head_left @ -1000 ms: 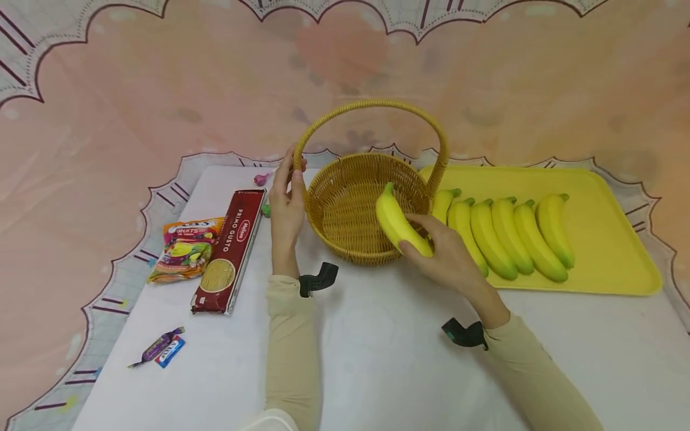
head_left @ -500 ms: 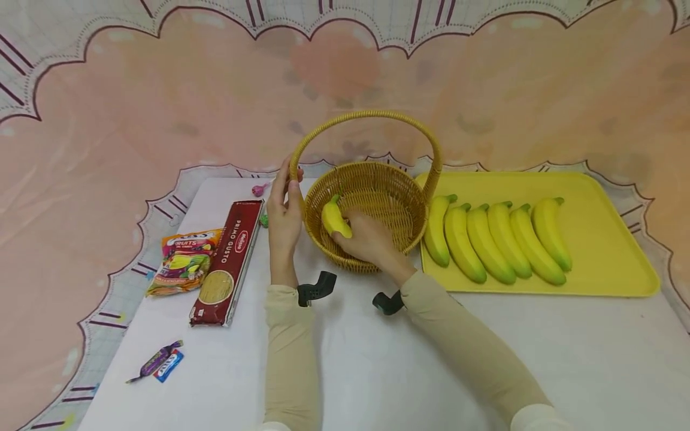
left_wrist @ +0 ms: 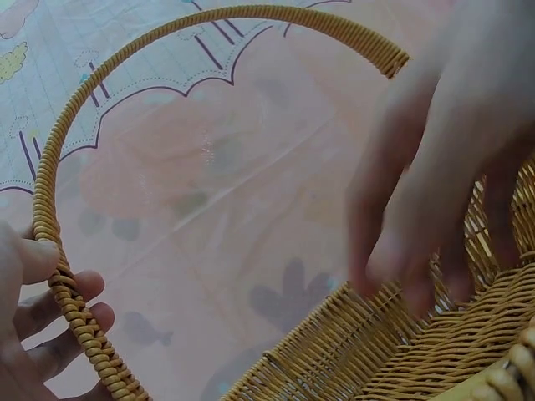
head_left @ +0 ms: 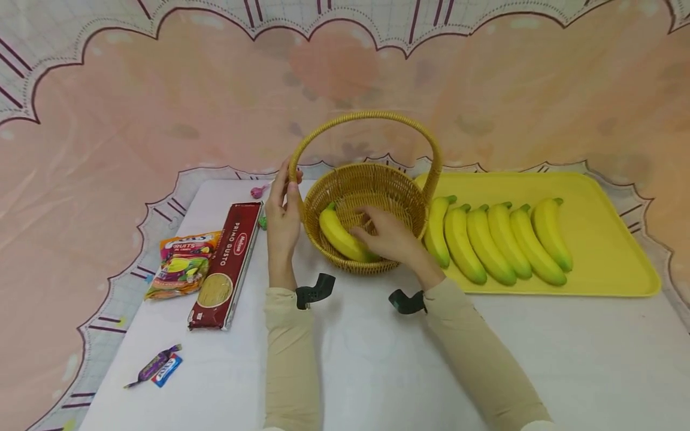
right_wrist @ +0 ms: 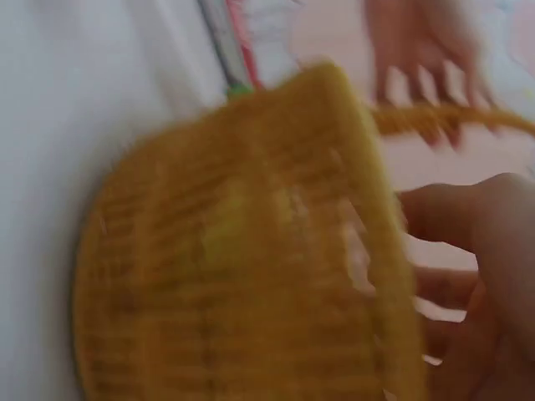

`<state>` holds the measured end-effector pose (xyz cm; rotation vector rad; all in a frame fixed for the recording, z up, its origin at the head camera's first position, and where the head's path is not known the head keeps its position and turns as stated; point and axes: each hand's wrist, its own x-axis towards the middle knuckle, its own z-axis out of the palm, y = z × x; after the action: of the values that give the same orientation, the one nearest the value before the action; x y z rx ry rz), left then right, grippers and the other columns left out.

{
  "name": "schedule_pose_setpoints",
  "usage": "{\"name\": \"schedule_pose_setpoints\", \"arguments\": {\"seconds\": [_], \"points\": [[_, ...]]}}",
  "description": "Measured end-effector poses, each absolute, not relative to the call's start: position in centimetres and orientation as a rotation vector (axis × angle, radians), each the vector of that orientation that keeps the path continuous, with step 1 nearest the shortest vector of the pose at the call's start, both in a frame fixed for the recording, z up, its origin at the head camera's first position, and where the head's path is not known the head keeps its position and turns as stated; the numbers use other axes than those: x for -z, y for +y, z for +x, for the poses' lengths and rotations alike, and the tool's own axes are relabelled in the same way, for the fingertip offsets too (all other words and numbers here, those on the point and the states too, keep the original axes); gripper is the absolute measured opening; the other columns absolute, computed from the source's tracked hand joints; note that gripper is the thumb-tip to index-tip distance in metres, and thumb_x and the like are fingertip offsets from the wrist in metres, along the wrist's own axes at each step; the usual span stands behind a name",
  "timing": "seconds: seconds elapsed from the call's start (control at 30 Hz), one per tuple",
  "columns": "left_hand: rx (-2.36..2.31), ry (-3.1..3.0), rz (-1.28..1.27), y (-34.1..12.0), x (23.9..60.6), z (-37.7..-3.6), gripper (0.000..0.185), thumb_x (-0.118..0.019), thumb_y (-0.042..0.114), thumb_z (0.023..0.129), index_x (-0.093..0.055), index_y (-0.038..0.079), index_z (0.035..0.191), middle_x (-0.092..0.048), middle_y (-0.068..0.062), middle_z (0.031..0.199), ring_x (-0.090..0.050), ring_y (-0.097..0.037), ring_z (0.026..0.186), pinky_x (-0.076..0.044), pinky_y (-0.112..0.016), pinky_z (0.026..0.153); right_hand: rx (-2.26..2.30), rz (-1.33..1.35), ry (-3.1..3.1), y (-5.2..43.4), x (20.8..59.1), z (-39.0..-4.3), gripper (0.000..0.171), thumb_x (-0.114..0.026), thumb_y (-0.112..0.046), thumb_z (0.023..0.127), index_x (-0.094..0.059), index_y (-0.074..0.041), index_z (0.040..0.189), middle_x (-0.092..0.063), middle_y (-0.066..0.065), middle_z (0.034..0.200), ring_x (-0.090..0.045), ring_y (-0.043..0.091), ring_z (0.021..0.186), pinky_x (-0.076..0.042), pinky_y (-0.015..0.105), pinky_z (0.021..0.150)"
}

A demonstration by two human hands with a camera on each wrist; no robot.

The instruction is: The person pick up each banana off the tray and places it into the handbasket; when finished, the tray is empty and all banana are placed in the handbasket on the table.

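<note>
I see my left hand at the centre left of the head view, its grip curled round the base of the wicker basket's handle where the handle meets the rim; the left wrist view shows the same fingers wrapped on the woven handle. My right hand sits inside the basket, at the middle of the frame, fingers relaxed and spread over the weave. Its fingertips lie just beside the banana that rests on the basket floor along the near left wall, stem end pointing up toward the rim. From this angle I cannot tell whether the fingertips touch the banana or only hover beside it, but the grip is released, not closed on the fruit. The right wrist view is blurred; it shows only the outside of the basket and part of my right hand.

To the right of the basket, a yellow tray lies on the white tabletop with five bananas side by side along its left half, the nearest one just beside the basket wall. At the left of the frame lie a dark red pasta box, a fruit candy bag beside it, and two wrapped sweets lower left.
</note>
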<state>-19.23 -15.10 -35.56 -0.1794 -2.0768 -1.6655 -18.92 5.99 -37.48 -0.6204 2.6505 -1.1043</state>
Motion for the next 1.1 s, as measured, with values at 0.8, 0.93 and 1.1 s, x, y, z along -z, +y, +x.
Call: {"name": "schedule_pose_setpoints", "arguments": {"seconds": [0.8, 0.93, 1.1], "points": [[1.742, -2.077, -0.180, -14.3, 33.4, -17.5, 0.043, -0.041, 0.011, 0.101, -0.040, 0.007, 0.143, -0.055, -0.022, 0.127, -0.050, -0.030, 0.122, -0.035, -0.037, 0.110, 1.330, 0.045, 3.186, 28.6, 40.0, -15.0, 0.034, -0.049, -0.020, 0.096, -0.058, 0.000, 0.122, -0.056, 0.019, 0.118, -0.050, 0.012, 0.102, -0.037, 0.021, 0.083], [1.723, -2.094, -0.182, -14.4, 33.5, -17.6, 0.043, -0.041, 0.014, 0.101, -0.040, 0.010, 0.144, -0.055, -0.022, 0.128, -0.051, -0.028, 0.124, -0.034, -0.038, 0.110, 1.255, 0.210, 3.161, 31.8, 41.0, -14.5, 0.044, -0.047, -0.022, 0.096, -0.049, 0.004, 0.131, -0.044, 0.029, 0.128, -0.041, 0.042, 0.116, -0.034, 0.046, 0.091], [1.733, -2.113, -0.166, -14.7, 33.6, -17.5, 0.044, -0.041, 0.015, 0.101, -0.039, 0.013, 0.144, -0.055, -0.019, 0.131, -0.050, -0.025, 0.127, -0.034, -0.038, 0.110, 1.206, 0.379, 3.047, 34.1, 42.0, -13.9, 0.060, -0.047, -0.031, 0.095, -0.032, 0.004, 0.142, -0.034, 0.034, 0.136, -0.035, 0.049, 0.121, -0.031, 0.061, 0.090]]}}
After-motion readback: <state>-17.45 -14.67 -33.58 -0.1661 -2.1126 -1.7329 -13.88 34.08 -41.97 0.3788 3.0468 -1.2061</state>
